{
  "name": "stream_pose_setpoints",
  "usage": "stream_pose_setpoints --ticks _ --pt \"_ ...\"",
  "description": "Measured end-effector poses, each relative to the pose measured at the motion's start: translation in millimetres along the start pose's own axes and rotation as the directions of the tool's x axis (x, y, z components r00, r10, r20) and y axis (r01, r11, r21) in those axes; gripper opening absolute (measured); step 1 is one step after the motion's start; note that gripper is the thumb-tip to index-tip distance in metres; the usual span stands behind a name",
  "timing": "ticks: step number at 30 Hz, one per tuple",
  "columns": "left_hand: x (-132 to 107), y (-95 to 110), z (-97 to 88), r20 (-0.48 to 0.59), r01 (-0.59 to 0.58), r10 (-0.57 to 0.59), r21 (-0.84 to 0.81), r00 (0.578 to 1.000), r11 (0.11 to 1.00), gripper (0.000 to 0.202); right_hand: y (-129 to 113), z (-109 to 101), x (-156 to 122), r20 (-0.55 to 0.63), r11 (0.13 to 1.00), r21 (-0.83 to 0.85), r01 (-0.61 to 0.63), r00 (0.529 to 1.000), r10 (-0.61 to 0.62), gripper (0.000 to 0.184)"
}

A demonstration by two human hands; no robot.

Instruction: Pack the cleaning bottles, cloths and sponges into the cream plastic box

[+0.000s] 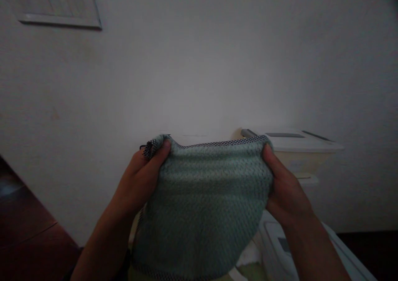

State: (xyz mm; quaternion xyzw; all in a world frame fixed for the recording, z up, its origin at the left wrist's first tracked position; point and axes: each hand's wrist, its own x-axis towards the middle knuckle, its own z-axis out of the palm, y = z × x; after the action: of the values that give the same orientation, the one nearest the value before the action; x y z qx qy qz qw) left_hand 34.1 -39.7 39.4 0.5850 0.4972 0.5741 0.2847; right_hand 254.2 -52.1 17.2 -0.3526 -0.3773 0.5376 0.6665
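A green textured cloth (208,202) with a dark checked edging hangs spread between my two hands. At its upper left corner my left hand (146,173) grips it with the thumb pressed on the front, and a bit of the edge bunches above the fingers. My right hand (284,185) pinches the upper right corner, thumb in front and the other fingers mostly hidden behind. The top edge runs almost straight between the hands, sagging slightly near the left one. Below, the cloth hangs loosely.
A pale wall (199,65) fills the background, with a framed panel (59,7) at upper left. A white-lidded box (311,147) is behind my right hand. Below right is a white appliance-like object (275,248), partly covered. Dark reddish wood (27,231) shows at lower left.
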Motion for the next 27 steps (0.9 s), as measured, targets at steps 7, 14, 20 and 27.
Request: stream_pose_setpoints --ticks 7,14,20,27 --pt "4 -4 -2.3 0.031 -0.007 0.006 0.037 1.0 0.999 0.032 0 0 1 -0.009 0.999 0.028 -0.019 1.0 0.019 0.033" --pt "3 -8 -3.1 0.012 0.037 -0.036 -0.047 0.999 0.998 0.034 -2 3 0 0.006 1.0 0.027 0.001 1.0 -0.001 0.037" --pt "5 -14 -4.0 0.002 0.039 -0.039 -0.077 0.999 0.996 0.034 -1 2 1 0.034 0.999 -0.006 0.031 0.999 -0.031 0.037" --pt "3 -9 -3.2 0.021 0.047 -0.046 -0.033 0.999 0.998 0.037 0 2 0 0.027 0.998 0.067 -0.016 1.0 0.014 0.038"
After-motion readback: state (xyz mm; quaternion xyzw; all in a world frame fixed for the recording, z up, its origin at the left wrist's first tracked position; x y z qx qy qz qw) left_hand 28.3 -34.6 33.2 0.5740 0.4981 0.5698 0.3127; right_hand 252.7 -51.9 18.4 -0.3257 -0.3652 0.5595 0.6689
